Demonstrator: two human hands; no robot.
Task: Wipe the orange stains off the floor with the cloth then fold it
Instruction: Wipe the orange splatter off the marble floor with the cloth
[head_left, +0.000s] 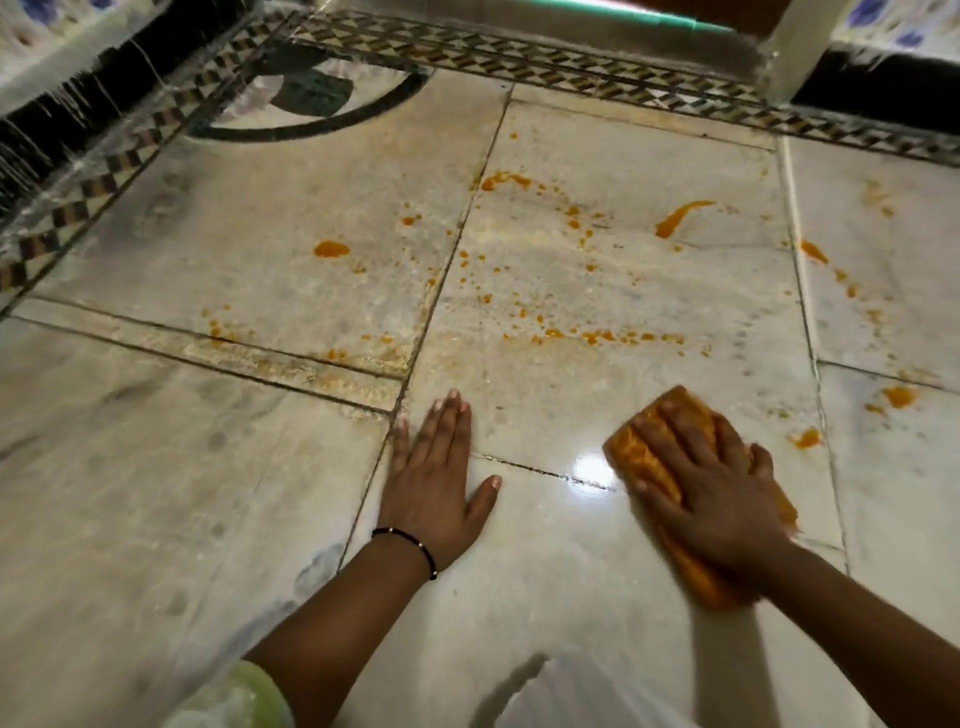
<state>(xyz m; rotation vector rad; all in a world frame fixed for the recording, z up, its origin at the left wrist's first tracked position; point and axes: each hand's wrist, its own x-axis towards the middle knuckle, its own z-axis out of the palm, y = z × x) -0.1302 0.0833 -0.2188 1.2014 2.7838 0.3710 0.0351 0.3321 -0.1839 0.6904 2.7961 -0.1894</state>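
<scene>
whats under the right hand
An orange cloth, pressed flat on the marble floor by the right hand. Whether stains lie beneath the cloth cannot be seen; it covers that patch.

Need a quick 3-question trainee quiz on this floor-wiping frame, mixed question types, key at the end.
1. True or false: the left hand lies flat on the bare floor and holds nothing.
2. Multiple choice: the right hand presses on A) a sponge mop, B) the orange cloth, C) a bucket.
3. Fill in: the long orange streak lies ___ of the cloth, farther from the person, not yet wiped.

Key: 1 true; 2 B; 3 ahead.
</scene>
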